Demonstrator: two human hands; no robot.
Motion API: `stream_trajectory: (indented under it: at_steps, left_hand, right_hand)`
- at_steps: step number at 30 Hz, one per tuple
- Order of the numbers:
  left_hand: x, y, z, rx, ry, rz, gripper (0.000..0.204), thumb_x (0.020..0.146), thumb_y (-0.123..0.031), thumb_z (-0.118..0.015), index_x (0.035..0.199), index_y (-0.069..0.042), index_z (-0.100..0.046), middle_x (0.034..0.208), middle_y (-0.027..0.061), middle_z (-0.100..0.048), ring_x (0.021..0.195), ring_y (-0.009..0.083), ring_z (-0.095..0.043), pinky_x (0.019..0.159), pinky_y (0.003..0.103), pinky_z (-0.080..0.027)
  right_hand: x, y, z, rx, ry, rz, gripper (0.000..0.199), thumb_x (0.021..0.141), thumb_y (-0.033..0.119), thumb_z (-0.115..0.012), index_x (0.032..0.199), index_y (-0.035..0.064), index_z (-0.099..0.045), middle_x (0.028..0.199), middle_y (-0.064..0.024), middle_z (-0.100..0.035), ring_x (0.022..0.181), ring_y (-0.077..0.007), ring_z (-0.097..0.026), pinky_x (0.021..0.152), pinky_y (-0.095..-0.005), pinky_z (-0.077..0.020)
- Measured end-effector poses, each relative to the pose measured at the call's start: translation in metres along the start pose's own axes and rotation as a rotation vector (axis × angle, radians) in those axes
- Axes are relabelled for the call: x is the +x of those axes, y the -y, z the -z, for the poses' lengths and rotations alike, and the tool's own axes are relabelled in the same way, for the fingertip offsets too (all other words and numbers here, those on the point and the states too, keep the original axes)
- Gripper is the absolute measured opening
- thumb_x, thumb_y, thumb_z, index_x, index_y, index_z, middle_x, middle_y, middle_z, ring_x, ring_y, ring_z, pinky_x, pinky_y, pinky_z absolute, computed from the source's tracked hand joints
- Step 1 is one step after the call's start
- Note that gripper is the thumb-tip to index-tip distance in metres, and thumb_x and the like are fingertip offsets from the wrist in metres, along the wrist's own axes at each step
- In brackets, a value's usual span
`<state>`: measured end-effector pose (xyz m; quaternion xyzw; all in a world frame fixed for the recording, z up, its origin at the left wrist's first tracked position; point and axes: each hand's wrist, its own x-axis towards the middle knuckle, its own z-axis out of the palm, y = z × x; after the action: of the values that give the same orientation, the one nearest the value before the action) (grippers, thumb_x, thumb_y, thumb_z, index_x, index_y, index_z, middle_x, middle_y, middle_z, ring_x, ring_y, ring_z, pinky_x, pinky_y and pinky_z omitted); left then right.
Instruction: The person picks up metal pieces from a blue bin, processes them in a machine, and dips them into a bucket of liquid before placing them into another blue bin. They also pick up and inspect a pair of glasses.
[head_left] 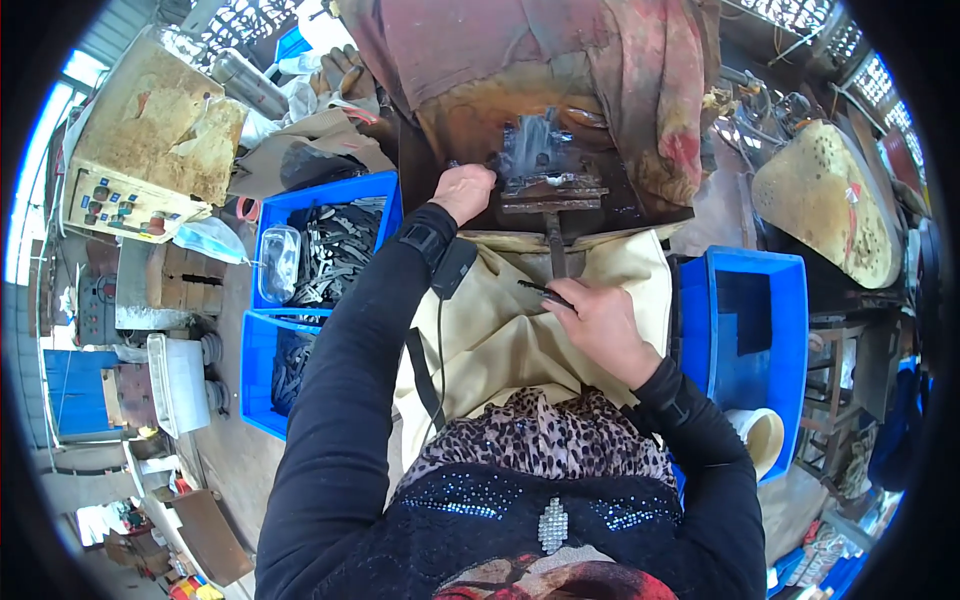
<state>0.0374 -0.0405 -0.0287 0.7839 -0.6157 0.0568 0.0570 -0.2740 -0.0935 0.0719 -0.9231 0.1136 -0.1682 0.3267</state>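
My left hand [466, 192] is closed at the left side of a wet, rusty machine bed, beside a metal work block [535, 150]; what its fingers hold is hidden. Below the block juts a metal ledge [552, 195] with a bar [556, 245] running down from it toward me. My right hand [608, 326] pinches a small dark metal piece [543, 292] between thumb and fingers, just below the end of that bar. Beneath both hands a cream apron [490, 340] spreads over my lap.
Two blue bins [393, 190] with many dark metal pieces [335, 250] stand at left, a clear plastic box [279, 263] in the far one. At right is a blue bin [712, 330] with a cream tub [765, 440]. Stained cloth [530, 45] hangs over the machine; a control box [130, 200] stands far left.
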Motion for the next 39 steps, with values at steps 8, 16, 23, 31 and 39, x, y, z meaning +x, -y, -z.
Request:
stream_trajectory:
  at_steps: [8,16,23,31,39]
  left_hand:
    - [0.015,0.003,-0.022,-0.059,0.129,0.012,0.013,0.077,-0.009,-0.055,0.078,-0.005,-0.068,0.081,0.0192,-0.067,0.081,0.036,-0.066,0.075,0.045,-0.052]
    - [0.006,-0.008,-0.007,-0.07,0.055,0.064,0.015,0.078,-0.014,-0.058,0.069,-0.005,-0.066,0.071,0.0191,-0.065,0.073,0.0369,-0.065,0.07,0.047,-0.052]
    - [-0.009,-0.034,0.061,-0.135,-0.192,0.177,0.02,0.085,-0.018,-0.056,0.072,-0.005,-0.064,0.073,0.0182,-0.065,0.073,0.0367,-0.064,0.068,0.048,-0.051]
    - [-0.009,-0.117,0.095,-0.193,-0.313,0.068,0.014,0.083,-0.012,-0.059,0.072,-0.003,-0.059,0.071,0.0162,-0.06,0.07,0.0344,-0.061,0.065,0.045,-0.05]
    - [-0.026,-0.103,0.1,-0.474,-0.266,0.007,0.019,0.082,-0.006,-0.059,0.099,0.002,-0.062,0.081,0.0182,-0.062,0.075,0.034,-0.063,0.068,0.044,-0.052]
  right_hand:
    - [0.025,-0.023,0.011,0.812,0.075,-0.445,0.017,0.09,0.021,-0.066,0.095,0.0043,-0.065,0.07,0.0027,-0.055,0.059,-0.0079,-0.05,0.052,-0.0295,-0.0416]
    - [0.072,-0.051,0.01,1.473,-0.061,-0.715,0.021,0.091,0.017,-0.057,0.109,0.0068,-0.057,0.078,-0.0004,-0.056,0.061,-0.0127,-0.051,0.052,-0.0257,-0.0401]
    - [0.082,-0.069,0.004,1.658,-0.203,-0.577,0.025,0.093,0.008,-0.058,0.116,0.0001,-0.053,0.109,-0.0172,-0.062,0.101,-0.0287,-0.064,0.088,-0.0416,-0.0545]
    - [0.115,-0.062,-0.024,1.746,-0.446,-0.516,0.015,0.09,0.002,-0.062,0.103,0.0039,-0.054,0.1,-0.0144,-0.066,0.093,-0.027,-0.065,0.088,-0.0425,-0.052]
    - [0.106,-0.06,-0.014,1.738,-0.361,-0.475,0.02,0.093,0.006,-0.06,0.112,0.0026,-0.055,0.098,-0.0107,-0.065,0.083,-0.0188,-0.065,0.08,-0.0358,-0.0559]
